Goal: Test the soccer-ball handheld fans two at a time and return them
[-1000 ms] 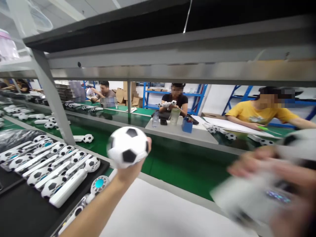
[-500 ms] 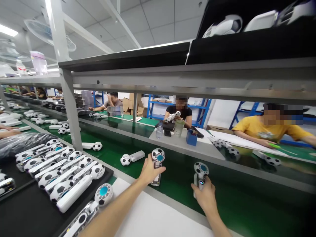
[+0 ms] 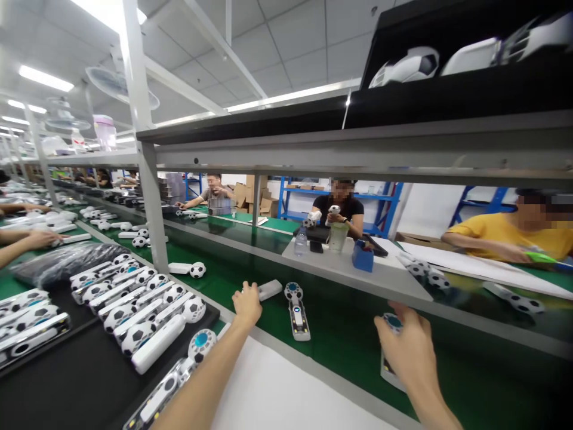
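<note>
My left hand (image 3: 248, 306) is closed over the round head end of a white football-patterned handheld device lying on the green belt. Only its white handle (image 3: 270, 290) shows past my fingers. Just right of it lies another such device (image 3: 298, 316), back up, its clear casing and teal disc showing. Farther right, my right hand (image 3: 409, 343) curls around a third device (image 3: 392, 373), thumb and fingers about its head. The teal disc (image 3: 393, 322) is partly visible between them; the palm covers much of the rest.
Black trays (image 3: 80, 382) on the left hold rows of similar devices. White paper (image 3: 286, 388) covers the bench before me. An overhead shelf (image 3: 313, 149) crosses above the belt. Co-workers sit opposite, near a blue box (image 3: 363, 255); another person's hand (image 3: 42, 239) reaches in at left.
My left hand has let go of the device it held upright, which lies on the belt, and moved left onto another. My right hand has lowered its device and shifted right. The view has turned left.
</note>
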A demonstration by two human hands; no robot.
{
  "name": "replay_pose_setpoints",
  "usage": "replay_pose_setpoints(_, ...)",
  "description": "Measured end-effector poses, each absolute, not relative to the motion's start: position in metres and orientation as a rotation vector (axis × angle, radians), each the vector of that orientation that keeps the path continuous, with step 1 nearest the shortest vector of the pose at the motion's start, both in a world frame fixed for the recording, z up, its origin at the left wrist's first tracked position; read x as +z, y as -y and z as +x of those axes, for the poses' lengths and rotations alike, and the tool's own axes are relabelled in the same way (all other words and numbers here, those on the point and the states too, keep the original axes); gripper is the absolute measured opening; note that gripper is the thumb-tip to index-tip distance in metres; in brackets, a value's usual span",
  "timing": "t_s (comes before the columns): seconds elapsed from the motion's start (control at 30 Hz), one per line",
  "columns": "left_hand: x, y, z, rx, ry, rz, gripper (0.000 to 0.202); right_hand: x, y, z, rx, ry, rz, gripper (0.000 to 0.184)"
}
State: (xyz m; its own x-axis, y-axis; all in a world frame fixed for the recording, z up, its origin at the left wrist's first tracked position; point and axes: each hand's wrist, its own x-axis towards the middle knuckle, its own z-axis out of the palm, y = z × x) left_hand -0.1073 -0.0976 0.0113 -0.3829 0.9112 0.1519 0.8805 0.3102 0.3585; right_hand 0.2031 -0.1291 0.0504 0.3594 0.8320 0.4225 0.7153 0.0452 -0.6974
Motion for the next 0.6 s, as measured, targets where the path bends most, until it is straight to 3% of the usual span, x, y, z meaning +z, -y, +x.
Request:
replay_pose_setpoints(0.13,0.052,0.120,-0.104,0.617,-2.360,1.787,0.034,0.056,0.137,0.182,0.202,1.493,-1.539,0.046)
replay_pose_setpoints(0.27,0.116,0.158,-0.092,0.837,-2.129,1.986,0.039,0.055,0.158,0.139,0.329,1.730,-1.284,0.052)
replay_pose_setpoints(0.4,0.171,0.189,-0.085,0.884,-1.641,2.152,0.036,0.065,0.193,0.105,0.782,1.885,-1.035,0.055)
replay_pose_setpoints(0.47,0.186,0.190,-0.092,0.826,-1.469,2.157,0.045,0.074,0.205,0.098,1.057,1.813,-0.959,0.050)
replay_pose_setpoints(0.6,0.185,0.163,-0.137,0.671,-1.577,2.059,0.047,0.091,0.207,0.109,1.408,1.465,-0.919,0.055)
